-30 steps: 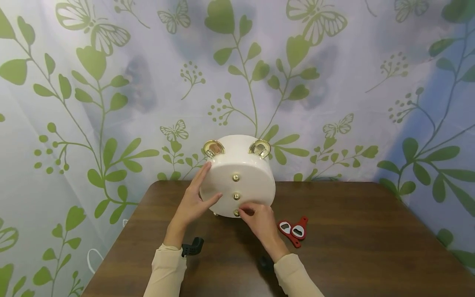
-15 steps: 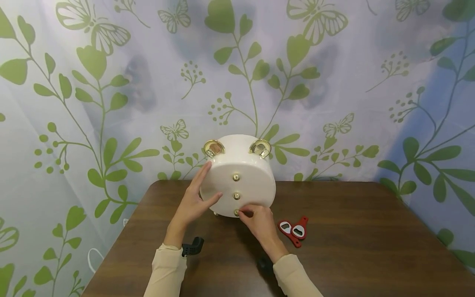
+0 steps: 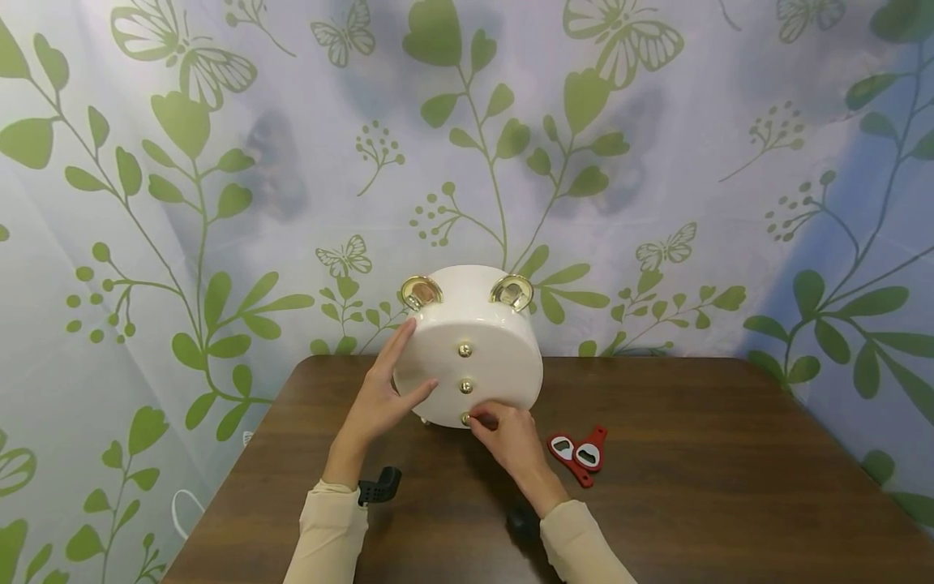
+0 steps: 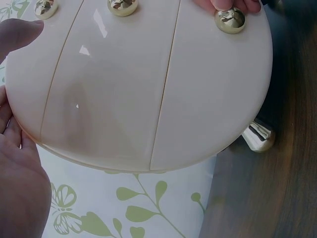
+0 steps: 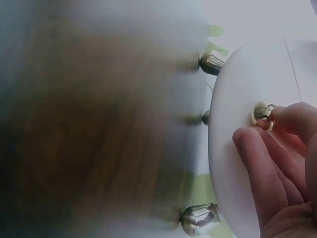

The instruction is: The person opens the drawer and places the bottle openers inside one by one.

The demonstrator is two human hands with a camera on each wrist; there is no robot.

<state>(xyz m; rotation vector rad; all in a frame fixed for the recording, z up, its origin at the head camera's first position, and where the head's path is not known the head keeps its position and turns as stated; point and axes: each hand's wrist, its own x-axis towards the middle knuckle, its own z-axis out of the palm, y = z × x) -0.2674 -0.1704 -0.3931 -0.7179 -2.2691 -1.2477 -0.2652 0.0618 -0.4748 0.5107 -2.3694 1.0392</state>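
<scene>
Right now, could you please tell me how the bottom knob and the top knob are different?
The bottom knob is pinched by the right hand; the top knob is not held by either hand. In the head view, the bottom knob is partly covered, while the top knob shows whole. The bottom knob sits near the lower edge of the box's front, the top knob near the upper edge. Both are round, shiny and gold.

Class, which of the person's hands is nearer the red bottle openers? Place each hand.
Right. The right hand, pinching the lowest gold knob, is just left of the red bottle openers; the left hand is farther left, against the left side of the white case.
</scene>
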